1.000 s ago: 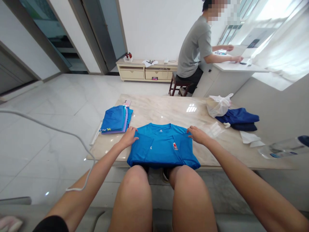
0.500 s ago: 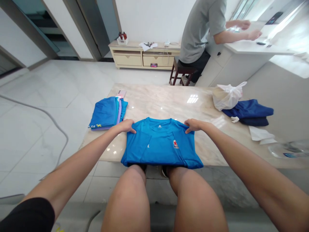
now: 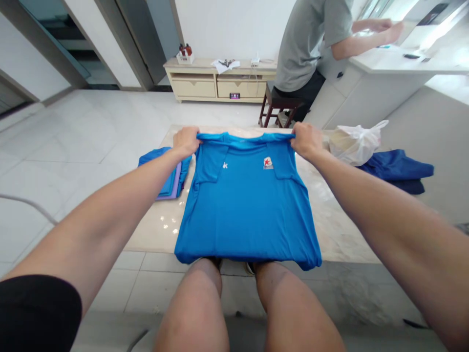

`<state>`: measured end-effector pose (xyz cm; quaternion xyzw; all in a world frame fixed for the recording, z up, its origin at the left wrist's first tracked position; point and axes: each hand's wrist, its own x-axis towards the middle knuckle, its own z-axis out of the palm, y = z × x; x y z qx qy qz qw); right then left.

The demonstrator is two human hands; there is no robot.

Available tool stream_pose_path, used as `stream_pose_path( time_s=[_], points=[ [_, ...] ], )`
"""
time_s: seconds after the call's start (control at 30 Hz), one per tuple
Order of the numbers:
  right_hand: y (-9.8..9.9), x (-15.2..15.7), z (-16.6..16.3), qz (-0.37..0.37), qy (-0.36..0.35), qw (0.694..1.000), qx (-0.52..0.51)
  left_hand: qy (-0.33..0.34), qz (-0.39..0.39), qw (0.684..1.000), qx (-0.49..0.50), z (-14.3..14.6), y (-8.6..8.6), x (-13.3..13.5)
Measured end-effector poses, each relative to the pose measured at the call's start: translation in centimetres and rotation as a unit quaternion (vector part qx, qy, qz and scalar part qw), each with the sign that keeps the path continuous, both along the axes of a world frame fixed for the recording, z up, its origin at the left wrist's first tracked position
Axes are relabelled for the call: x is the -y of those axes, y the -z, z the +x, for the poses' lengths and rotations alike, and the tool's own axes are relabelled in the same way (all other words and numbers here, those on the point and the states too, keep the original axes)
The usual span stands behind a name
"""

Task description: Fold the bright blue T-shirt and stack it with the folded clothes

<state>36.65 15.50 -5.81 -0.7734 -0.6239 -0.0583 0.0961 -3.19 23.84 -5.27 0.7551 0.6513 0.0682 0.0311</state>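
A bright blue T-shirt (image 3: 245, 205) with a small red-and-white chest logo is lifted by its top edge above the marble table (image 3: 337, 230), its lower hem hanging at the table's near edge over my knees. My left hand (image 3: 186, 140) is closed on the shirt's upper left corner. My right hand (image 3: 306, 139) is closed on the upper right corner. Both arms are stretched forward, holding the shirt taut between them.
A stack of folded blue and purple clothes (image 3: 168, 176) lies on the table's left. A white plastic bag (image 3: 353, 143) and dark blue garments (image 3: 397, 168) lie at the right. Behind, a person in a grey shirt (image 3: 308, 44) sits on a stool at a white counter.
Both hands gripped the shirt's shoulders and lifted its top edge up and away from me; the shirt now hangs stretched instead of lying flat. The camera tilted down.
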Motion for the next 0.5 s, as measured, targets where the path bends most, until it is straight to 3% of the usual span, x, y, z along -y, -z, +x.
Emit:
stream_pose_path(
  time_s=[0.13, 0.23, 0.33, 0.5],
  points=[
    [-2.7, -2.9, 1.1, 0.12, 0.006, 0.992, -0.021, -0.001, 0.157, 0.986, 0.052, 1.2, -3.5, -3.1],
    [-2.8, -1.7, 2.3, 0.183, -0.036, 0.982, -0.01, 0.028, 0.23, 0.97, 0.077, 0.8, -3.9, -2.1],
    [0.0, 2.9, 2.8, 0.185, -0.062, 0.98, 0.031, 0.043, 0.235, 0.969, 0.06, -1.1, -1.0, 2.3],
    [9.0, 11.7, 2.7, 0.046, -0.156, 0.982, 0.099, 0.132, 0.11, 0.985, -0.029, -5.3, 8.1, 9.7]
  ],
)
